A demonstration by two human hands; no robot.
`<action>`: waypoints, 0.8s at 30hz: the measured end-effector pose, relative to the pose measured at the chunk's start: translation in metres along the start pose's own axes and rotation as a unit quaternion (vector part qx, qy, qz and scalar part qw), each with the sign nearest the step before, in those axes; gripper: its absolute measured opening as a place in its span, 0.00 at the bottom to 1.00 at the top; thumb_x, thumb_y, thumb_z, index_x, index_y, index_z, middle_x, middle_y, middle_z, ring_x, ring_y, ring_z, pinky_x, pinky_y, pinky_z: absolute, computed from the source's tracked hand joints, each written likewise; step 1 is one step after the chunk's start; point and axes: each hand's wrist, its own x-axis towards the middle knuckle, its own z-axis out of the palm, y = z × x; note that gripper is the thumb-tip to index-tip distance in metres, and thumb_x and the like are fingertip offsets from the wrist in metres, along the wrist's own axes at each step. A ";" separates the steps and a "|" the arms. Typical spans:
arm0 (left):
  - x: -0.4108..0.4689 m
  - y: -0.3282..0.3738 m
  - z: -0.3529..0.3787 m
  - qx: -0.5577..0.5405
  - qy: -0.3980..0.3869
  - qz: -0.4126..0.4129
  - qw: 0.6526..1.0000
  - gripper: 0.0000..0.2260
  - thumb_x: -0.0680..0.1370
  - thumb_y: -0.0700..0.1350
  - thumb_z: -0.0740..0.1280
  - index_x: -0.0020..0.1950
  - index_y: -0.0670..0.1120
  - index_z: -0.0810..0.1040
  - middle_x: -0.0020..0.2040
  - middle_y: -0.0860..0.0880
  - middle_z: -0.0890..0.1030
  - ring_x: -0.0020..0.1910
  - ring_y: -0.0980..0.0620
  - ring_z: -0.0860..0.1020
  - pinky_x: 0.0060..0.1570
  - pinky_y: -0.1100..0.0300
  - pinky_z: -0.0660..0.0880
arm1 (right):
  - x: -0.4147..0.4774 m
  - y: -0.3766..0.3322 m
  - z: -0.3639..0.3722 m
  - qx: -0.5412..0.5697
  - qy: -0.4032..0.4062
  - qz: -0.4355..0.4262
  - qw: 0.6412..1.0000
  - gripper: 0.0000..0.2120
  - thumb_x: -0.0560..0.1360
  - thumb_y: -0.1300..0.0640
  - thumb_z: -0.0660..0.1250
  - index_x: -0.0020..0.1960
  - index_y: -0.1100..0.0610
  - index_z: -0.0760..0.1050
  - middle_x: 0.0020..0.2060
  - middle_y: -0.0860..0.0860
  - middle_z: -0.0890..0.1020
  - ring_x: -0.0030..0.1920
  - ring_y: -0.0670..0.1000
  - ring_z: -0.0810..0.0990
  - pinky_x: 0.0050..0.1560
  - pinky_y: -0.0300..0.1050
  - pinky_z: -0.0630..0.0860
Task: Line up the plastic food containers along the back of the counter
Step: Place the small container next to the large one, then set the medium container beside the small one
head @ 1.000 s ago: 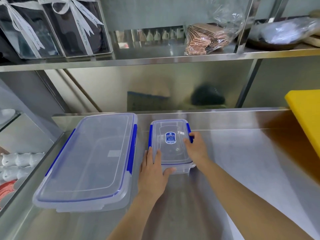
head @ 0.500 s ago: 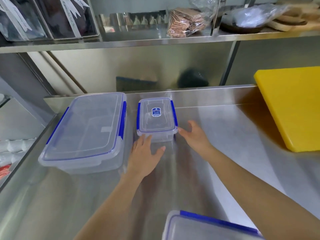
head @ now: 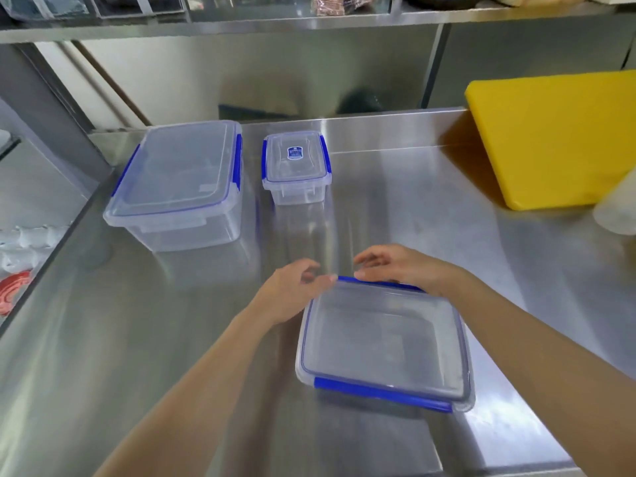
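Note:
Three clear plastic containers with blue clips are on the steel counter (head: 430,208). A large container (head: 179,180) stands at the back left. Just to its right, also at the back, stands a small container (head: 296,166) with a blue label. A flat medium container (head: 383,339) lies near the counter's front. My left hand (head: 292,290) hovers at that container's far left corner with its fingers apart. Over its far edge is my right hand (head: 399,266), fingertips at the blue clip. Neither hand has closed on it.
A yellow cutting board (head: 557,139) lies at the back right, with a whitish object (head: 616,208) at its near corner. A steel shelf (head: 309,18) runs overhead along the back wall. The counter's left edge drops to a lower surface with white and red items (head: 20,266).
Both hands let go of the small container at the back and drew toward me to the medium container's far edge. The view tilted down, so that container came into sight.

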 end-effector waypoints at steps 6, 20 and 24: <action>-0.017 0.000 0.018 -0.003 -0.016 0.018 1.000 0.22 0.72 0.55 0.68 0.64 0.50 0.72 0.58 0.50 0.80 0.58 0.49 0.78 0.60 0.51 0.74 | -0.013 0.005 0.005 -0.137 -0.020 0.006 0.990 0.17 0.70 0.51 0.72 0.55 0.58 0.78 0.44 0.49 0.80 0.42 0.46 0.76 0.47 0.39 0.72; -0.010 0.013 0.046 -0.006 0.168 0.049 0.985 0.23 0.74 0.47 0.68 0.67 0.44 0.67 0.65 0.47 0.66 0.64 0.47 0.70 0.64 0.55 0.68 | 0.009 0.024 -0.009 0.017 0.340 0.080 0.937 0.14 0.73 0.52 0.67 0.47 0.63 0.70 0.41 0.57 0.75 0.41 0.56 0.73 0.42 0.47 0.69; -0.010 0.013 0.063 -0.065 0.078 0.086 0.991 0.39 0.66 0.56 0.72 0.72 0.53 0.59 0.68 0.52 0.61 0.68 0.50 0.67 0.68 0.50 0.67 | -0.004 0.024 -0.020 0.127 0.265 0.065 0.954 0.16 0.70 0.53 0.72 0.51 0.60 0.72 0.43 0.54 0.79 0.40 0.54 0.78 0.40 0.46 0.75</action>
